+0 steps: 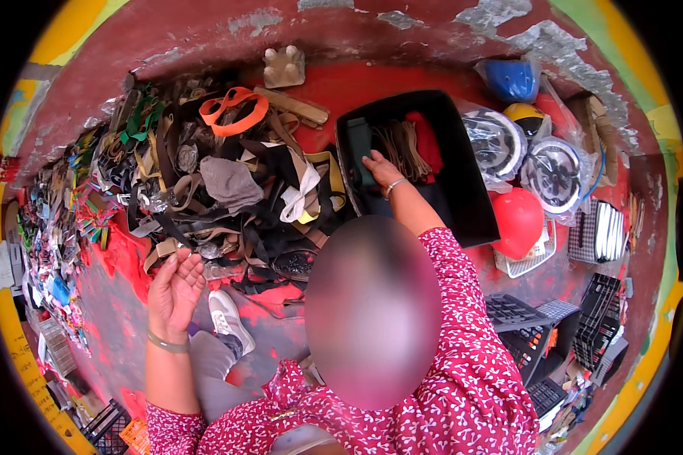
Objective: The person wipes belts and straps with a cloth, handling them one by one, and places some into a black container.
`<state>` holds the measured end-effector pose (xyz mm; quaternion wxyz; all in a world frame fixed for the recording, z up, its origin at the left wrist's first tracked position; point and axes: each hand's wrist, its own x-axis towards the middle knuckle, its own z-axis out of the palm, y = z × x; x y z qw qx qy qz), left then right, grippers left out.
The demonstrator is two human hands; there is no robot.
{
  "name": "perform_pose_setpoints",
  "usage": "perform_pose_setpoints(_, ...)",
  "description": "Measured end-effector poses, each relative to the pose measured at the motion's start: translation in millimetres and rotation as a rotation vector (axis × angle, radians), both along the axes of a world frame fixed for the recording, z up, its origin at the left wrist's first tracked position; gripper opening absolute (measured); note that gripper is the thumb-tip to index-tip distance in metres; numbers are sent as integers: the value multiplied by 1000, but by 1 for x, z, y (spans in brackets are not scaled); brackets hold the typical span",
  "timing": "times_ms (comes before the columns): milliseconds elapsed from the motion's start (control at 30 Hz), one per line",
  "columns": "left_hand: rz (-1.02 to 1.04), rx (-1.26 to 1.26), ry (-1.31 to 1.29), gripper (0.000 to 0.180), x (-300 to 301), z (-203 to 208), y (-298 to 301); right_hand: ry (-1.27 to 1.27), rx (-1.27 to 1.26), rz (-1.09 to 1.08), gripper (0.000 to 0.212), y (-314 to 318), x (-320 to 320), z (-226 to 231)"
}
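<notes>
My right hand point(385, 173) reaches into a black bin point(463, 205). Its fingers grip the edge of a dark green folded strap point(360, 136) along the bin's left side; some fingertips are hidden. Beside that strap lie a bundle of brown straps point(402, 150) and a red folded piece point(426, 142). My left hand point(176, 294) is raised palm inward, holding nothing, with its fingers loosely stretched. Just beyond it spreads a large heap of tangled dark straps point(269, 171), topped by a grey cloth point(230, 184), a white knotted band point(300, 195) and an orange strap loop point(235, 110).
Bagged wheel-shaped items point(555, 174), a blue helmet point(511, 80) and a red helmet point(517, 221) stand right of the bin. Black crates point(596, 315) lie at the lower right. Colourful small items point(53, 235) pile along the left wall. A shoe point(228, 320) is near my left hand.
</notes>
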<state>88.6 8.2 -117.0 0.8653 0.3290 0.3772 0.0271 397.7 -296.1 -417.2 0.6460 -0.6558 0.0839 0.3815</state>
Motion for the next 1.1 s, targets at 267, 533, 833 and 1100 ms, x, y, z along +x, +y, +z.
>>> perform_pose_setpoints(267, 44, 43, 129, 22, 7, -13, 3, -415, -919, 323, 36, 23, -2, -1)
perform_pose_setpoints(533, 55, 81, 153, 22, -6, -15, 3, -576, -1201, 314, 22, 39, -11, -8)
perform_pose_setpoints(833, 6, 118, 182, 21, -12, -16, -1, -642, -1087, 212, 25, 37, -7, -16)
perform_pose_setpoints(1100, -22, 119, 195, 21, -15, -19, 2, -820, -1189, 380, 24, 42, -5, 1)
